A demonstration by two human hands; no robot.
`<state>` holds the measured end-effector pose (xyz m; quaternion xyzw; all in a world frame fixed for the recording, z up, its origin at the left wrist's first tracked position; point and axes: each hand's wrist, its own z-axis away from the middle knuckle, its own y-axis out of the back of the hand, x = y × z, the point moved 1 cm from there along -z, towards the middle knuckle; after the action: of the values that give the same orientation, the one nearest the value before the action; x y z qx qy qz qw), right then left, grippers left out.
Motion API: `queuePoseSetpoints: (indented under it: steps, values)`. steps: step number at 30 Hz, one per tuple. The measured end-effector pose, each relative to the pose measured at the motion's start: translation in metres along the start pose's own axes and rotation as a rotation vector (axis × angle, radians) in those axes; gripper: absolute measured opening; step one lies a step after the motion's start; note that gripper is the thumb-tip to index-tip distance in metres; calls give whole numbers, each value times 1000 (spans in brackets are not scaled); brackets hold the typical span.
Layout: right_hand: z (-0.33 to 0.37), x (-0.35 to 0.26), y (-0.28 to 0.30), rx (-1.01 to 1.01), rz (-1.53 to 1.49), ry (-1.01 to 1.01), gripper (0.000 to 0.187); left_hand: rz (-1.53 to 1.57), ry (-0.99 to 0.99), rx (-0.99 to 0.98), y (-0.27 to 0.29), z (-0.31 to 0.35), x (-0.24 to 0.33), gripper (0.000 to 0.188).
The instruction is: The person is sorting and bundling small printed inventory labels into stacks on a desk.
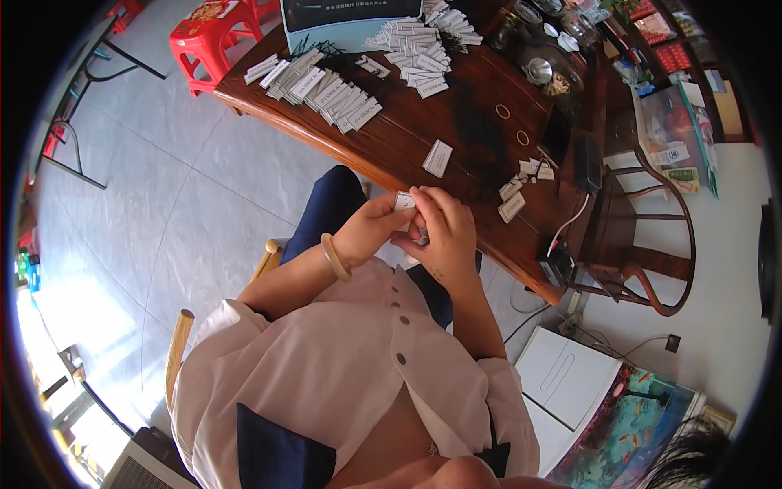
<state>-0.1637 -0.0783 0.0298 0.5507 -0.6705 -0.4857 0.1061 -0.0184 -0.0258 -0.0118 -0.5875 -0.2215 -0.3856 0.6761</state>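
My left hand, with a pale bangle at its wrist, pinches a small white printed card just off the table's near edge. My right hand closes on the same card from the other side, its fingertips meeting the left ones. A small dark bit shows between the right fingers; its kind is hidden. On the table ahead lies a short stack of white cards. Several loose cards lie to its right, with small dark pieces beside them.
The brown wooden table carries a left card pile, a far card pile, a blue box, black strands and two yellow rings. A wooden chair stands right; a red stool stands far left.
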Motion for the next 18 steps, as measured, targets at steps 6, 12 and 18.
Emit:
queuePoseSetpoints:
  steps: [6,12,18]
  values:
    - [0,-2,-4,48,61,15,74,10,-65,-71,-3,0,1,16]
    - [1,-1,-8,98,56,0,72,-8,-105,-81,-2,-1,-4,19]
    - [0,-4,3,49,-162,-101,63,-201,-72,12,1,1,-3,20]
